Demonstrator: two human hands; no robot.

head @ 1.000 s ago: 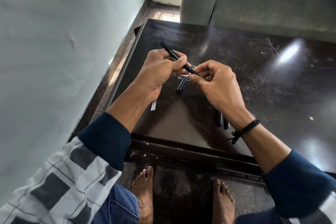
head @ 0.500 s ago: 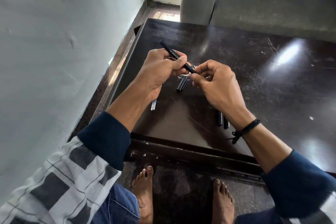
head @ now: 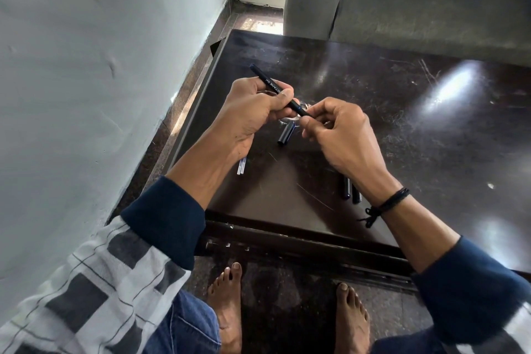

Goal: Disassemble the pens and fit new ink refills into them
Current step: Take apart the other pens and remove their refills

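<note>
Grip: left hand (head: 253, 108) clasps pen (head: 268, 82); right hand (head: 342, 135) pinches its tip | cap (head: 286, 135) on table (head: 373, 80)

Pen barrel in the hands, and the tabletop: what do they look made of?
The pen barrel looks like matte black plastic: white printed lettering, no glare. The tabletop is probably glossy dark laminate or varnished wood; it mirrors light and shows fine scratches.

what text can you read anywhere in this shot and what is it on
"CTANE Gel": white print along the barrel of the black pen gripped in the left hand; a letter before the C is partly hidden by a finger.
Nothing else is readable: the dark pen pieces and clear refills on the table show no legible marking.
</note>
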